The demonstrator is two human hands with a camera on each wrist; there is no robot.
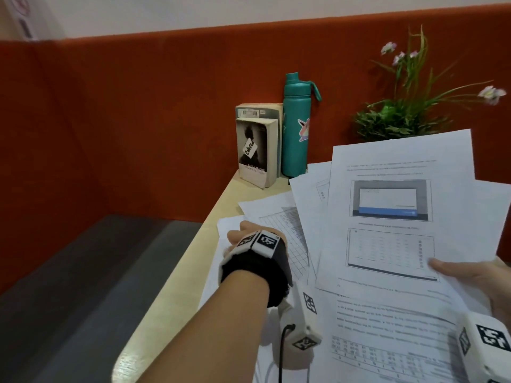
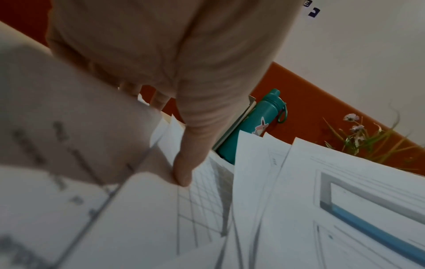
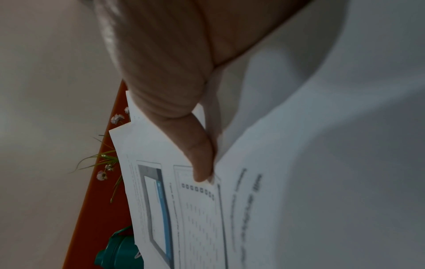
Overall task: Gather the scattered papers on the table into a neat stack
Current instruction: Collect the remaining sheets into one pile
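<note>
Several white printed papers are fanned out, raised above the pale wooden table (image 1: 190,261). The top sheet (image 1: 392,211), printed with a screenshot and a table, lies over the others. My right hand (image 1: 456,272) pinches the fan at its right edge, thumb (image 3: 202,163) on that top sheet (image 3: 197,218). My left hand (image 1: 244,234) grips the left side, where its thumb (image 2: 184,172) presses on a gridded sheet (image 2: 202,209), also seen from the head as the gridded sheet (image 1: 287,230). The fingers under the paper are hidden. The sheets' edges are uneven.
Two paperback books (image 1: 255,150) and a teal water bottle (image 1: 296,128) stand at the table's back left corner. A potted plant (image 1: 401,114) with small flowers is behind the papers. An orange partition (image 1: 138,120) runs behind; a grey bench (image 1: 83,286) lies left of the table edge.
</note>
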